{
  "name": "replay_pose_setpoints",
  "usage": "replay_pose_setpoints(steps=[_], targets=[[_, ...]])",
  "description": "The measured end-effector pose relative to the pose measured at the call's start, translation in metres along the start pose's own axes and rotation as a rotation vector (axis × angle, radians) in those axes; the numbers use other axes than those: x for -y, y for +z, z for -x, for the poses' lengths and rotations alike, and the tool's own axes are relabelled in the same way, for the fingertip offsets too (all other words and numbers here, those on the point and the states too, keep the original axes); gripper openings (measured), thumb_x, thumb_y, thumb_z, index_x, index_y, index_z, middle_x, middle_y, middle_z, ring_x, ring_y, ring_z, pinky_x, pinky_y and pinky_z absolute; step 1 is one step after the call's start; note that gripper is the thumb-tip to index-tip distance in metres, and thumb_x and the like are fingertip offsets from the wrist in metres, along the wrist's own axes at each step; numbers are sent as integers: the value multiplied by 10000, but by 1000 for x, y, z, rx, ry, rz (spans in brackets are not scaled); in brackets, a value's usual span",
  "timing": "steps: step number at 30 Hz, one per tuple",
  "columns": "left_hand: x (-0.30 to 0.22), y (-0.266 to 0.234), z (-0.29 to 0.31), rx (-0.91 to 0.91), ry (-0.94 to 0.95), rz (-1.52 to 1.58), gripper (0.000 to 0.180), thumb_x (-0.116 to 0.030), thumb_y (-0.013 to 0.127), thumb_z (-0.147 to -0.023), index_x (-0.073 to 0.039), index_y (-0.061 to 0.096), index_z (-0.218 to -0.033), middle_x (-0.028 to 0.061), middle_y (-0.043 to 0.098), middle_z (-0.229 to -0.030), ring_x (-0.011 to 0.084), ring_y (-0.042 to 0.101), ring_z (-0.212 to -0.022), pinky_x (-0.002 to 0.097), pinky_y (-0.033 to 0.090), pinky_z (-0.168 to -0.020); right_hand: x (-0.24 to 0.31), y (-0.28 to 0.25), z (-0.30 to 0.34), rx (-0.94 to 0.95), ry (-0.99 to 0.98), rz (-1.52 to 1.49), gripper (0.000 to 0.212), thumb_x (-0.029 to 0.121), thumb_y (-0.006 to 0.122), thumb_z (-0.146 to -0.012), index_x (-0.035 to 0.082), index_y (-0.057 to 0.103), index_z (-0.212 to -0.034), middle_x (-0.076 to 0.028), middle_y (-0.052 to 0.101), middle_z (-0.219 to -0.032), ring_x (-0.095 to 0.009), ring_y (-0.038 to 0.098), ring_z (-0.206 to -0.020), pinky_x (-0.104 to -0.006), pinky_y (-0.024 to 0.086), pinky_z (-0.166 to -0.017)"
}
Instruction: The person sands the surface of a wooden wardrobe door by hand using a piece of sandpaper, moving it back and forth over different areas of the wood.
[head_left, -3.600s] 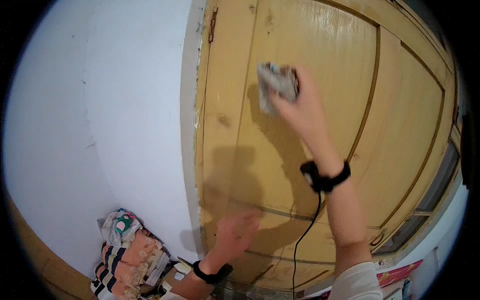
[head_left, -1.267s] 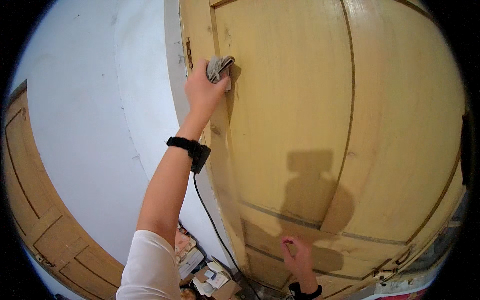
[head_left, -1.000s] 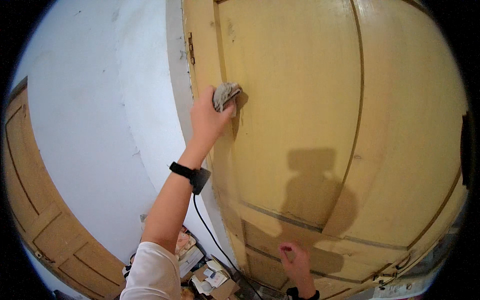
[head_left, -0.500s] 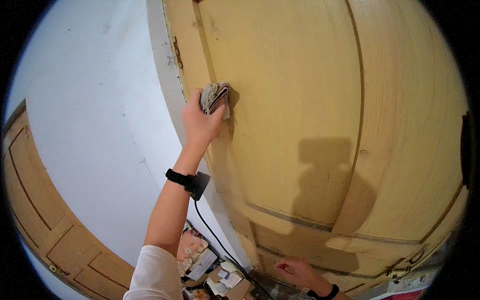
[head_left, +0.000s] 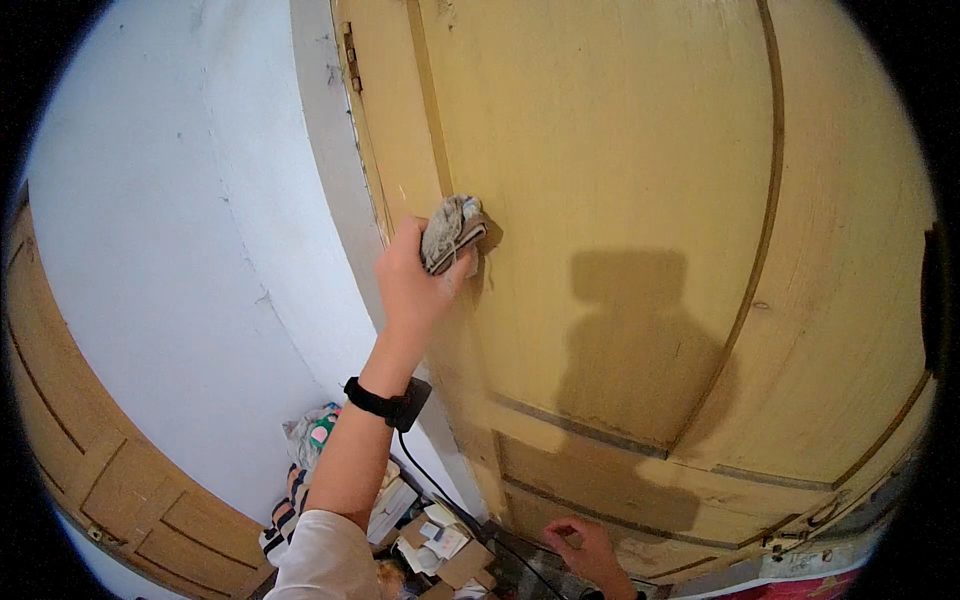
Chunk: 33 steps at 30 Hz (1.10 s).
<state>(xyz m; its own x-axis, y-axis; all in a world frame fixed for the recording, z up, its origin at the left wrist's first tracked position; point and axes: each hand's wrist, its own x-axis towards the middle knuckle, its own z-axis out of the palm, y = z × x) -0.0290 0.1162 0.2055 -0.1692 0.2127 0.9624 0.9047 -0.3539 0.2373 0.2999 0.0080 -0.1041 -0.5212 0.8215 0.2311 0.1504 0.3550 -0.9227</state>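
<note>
A folded grey-brown cloth [head_left: 455, 235] is gripped in my left hand [head_left: 412, 285]. It presses against the yellow wooden door [head_left: 600, 150], on the groove beside the hinge-side frame strip. My left wrist wears a black strap with a small dark box [head_left: 408, 404], from which a black cable runs down. Low in the view, my right hand [head_left: 583, 552] hangs in front of the door's lower panel, its fingers curled into a loose ring around nothing visible. A dark band circles the right wrist.
A rusty hinge [head_left: 350, 55] joins the door to its grey frame. Left of it runs a white wall [head_left: 170, 220], then a brown panelled door [head_left: 75, 420]. Cartons and papers [head_left: 445, 550] and striped fabric [head_left: 285, 505] lie piled below. A metal latch [head_left: 785, 548] sits lower right.
My left hand with the cloth has slid down along the door's groove. The view has tilted and shifted, bringing more of the floor pile into sight. My right hand stays low.
</note>
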Motion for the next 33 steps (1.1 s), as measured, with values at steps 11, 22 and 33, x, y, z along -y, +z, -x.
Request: replay_pose_setpoints(steps=[11, 22, 33], targets=[[7, 2, -4, -26, 28, 55, 368, -128, 879, -807, -23, 635, -1061, 179, 733, -923, 316, 727, -828, 386, 569, -765, -9, -26, 9, -86, 137, 160, 153, 104, 793, -958, 9, 775, -1076, -118, 801, -981, -181, 763, -891, -347, 607, -818], [18, 12, 61, 0, -90, 74, 336, -119, 881, -788, -8, 644, -998, 180, 705, -864, 323, 694, -772, 405, 547, -721, 15, -20, 4, -54, 79, 217, 175, 112, 790, -965, 6, 746, -1096, -138, 779, -944, -249, 778, -870, -363, 608, -814], [11, 9, 58, -43, -66, 74, 349, -108, 886, -769, -20, 636, -997, 187, 692, -857, 363, 697, -772, 411, 550, -713, 10, -25, 17, -39, 125, 276, 186, 86, 784, -957, 3, 734, -1115, -147, 770, -952, -255, 765, -880, -383, 598, -783]])
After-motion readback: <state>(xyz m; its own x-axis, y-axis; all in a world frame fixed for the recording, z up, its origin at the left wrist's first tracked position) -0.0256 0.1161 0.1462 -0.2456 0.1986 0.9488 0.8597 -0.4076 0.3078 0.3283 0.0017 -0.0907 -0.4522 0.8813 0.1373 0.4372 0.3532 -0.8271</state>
